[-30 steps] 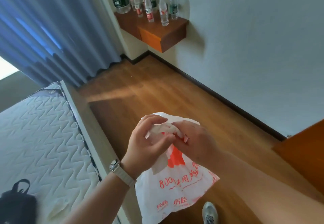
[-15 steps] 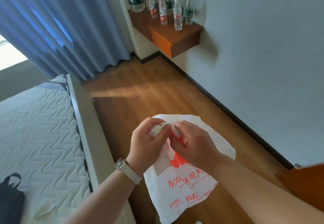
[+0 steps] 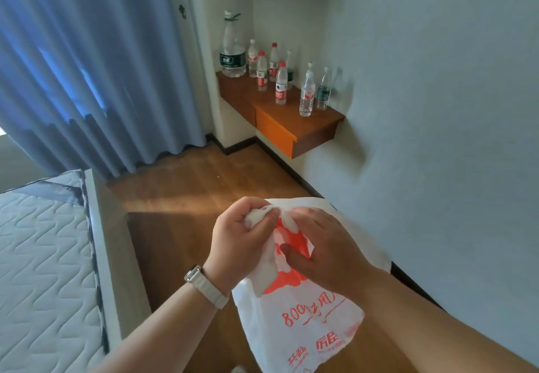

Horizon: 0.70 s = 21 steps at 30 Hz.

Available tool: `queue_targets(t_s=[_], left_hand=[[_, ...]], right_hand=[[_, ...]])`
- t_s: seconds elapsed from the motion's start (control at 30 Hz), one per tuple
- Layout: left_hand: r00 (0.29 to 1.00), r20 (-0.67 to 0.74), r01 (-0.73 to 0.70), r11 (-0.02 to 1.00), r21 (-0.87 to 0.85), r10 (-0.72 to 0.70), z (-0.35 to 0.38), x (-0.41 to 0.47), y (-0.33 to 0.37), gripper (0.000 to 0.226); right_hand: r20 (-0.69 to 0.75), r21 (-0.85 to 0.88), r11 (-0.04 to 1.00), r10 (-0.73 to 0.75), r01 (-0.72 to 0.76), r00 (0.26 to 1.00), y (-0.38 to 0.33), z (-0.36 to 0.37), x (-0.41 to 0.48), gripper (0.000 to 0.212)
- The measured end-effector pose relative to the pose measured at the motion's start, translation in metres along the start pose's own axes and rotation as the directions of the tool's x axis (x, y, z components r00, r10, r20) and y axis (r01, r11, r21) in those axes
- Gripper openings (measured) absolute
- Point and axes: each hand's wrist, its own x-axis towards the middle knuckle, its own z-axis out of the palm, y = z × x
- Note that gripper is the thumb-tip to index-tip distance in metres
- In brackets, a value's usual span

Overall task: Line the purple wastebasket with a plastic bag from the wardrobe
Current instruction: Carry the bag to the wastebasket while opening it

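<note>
One white plastic bag (image 3: 294,323) with red print hangs over the wood floor (image 3: 186,194), right of the bed (image 3: 43,256). The left hand (image 3: 242,244) and right hand (image 3: 323,247), knuckles up, each pinch its bunched top edge. Beyond the bag, about nine bottles stand on one wall-mounted desk (image 3: 318,124).

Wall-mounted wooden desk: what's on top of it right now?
On the desk stand several upright plastic bottles, including one large jug. No wastebasket there; the space under the desk is partly hidden.
</note>
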Motion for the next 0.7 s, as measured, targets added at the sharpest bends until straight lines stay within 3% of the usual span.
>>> queue_targets(t_s=[0.13,0.27,0.47,0.7], left_hand=[[0.999,0.025,-0.037,0.999,-0.015,0.037,-0.041,0.064,-0.005,0.002],[0.997,-0.005,-0.071,0.997,-0.007,0.071,-0.076,0.111,-0.014,0.005],[0.994,-0.086,-0.055,0.997,0.055,0.060,-0.111,0.167,-0.035,0.009],[0.976,-0.216,0.009,0.989,0.148,0.024,-0.135,0.248,-0.059,0.018]], right_hand=[[-0.027,-0.025,0.999,0.022,-0.023,0.999,-0.020,0.018,0.067,0.045],[0.044,-0.005,0.999,0.045,-0.045,0.998,-0.035,0.041,0.118,0.049],[0.146,-0.001,1.000,-0.023,0.023,0.989,-0.037,0.075,0.200,0.056],[0.223,0.067,0.990,-0.136,0.124,0.965,-0.018,0.121,0.307,0.043]])
